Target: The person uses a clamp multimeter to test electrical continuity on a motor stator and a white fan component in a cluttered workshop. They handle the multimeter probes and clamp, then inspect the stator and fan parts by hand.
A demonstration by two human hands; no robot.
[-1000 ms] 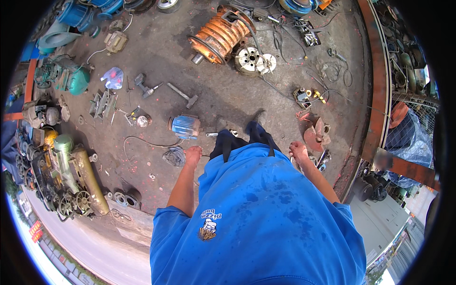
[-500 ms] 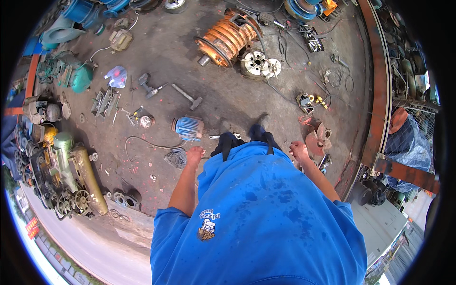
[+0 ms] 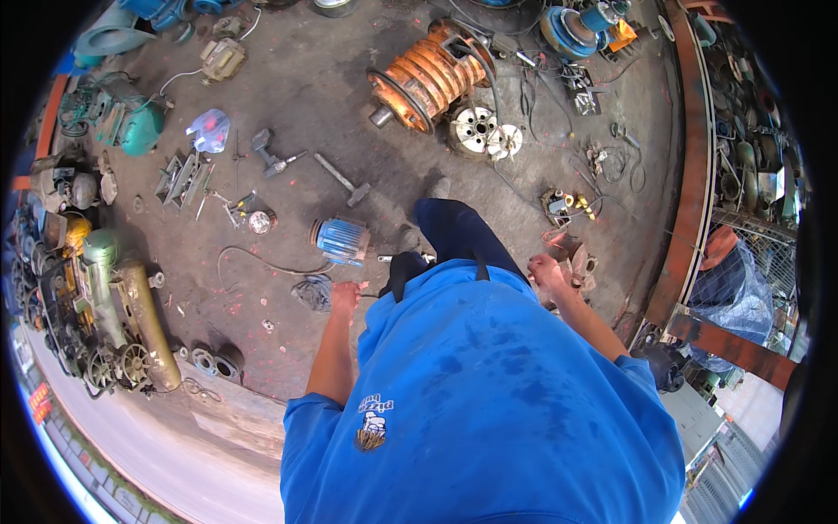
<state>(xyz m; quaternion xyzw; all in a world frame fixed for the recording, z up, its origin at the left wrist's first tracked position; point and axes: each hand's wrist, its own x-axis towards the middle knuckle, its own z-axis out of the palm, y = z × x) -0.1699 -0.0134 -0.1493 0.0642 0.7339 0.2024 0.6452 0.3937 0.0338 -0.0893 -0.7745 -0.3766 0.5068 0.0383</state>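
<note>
My left hand (image 3: pixel 347 293) hangs beside my blue shirt (image 3: pixel 484 393), empty, with fingers loosely apart, near a grey bundle (image 3: pixel 310 293). My right hand (image 3: pixel 544 272) hangs on the other side, empty, fingers slightly curled and apart, near rusty reddish metal parts (image 3: pixel 576 262) on the floor. Ahead of my left hand lies a blue finned motor (image 3: pixel 342 241) with a cable on the floor. My dark-trousered right leg (image 3: pixel 463 231) stretches forward; a metal piece (image 3: pixel 386 258) lies beside my left leg.
A rusty orange cylindrical machine (image 3: pixel 415 79) and white discs (image 3: pixel 480 131) stand ahead. A hammer (image 3: pixel 349 185), steel channels (image 3: pixel 183 179), tools and cables lie about. Green machinery (image 3: pixel 140 127) and a yellowish cylinder (image 3: pixel 148 323) sit left; a rusty steel beam (image 3: pixel 685 218) and mesh fence (image 3: pixel 724 279) run right.
My right leg has stepped forward, and the view has shifted slightly with it. Both hands still hang at my sides.
</note>
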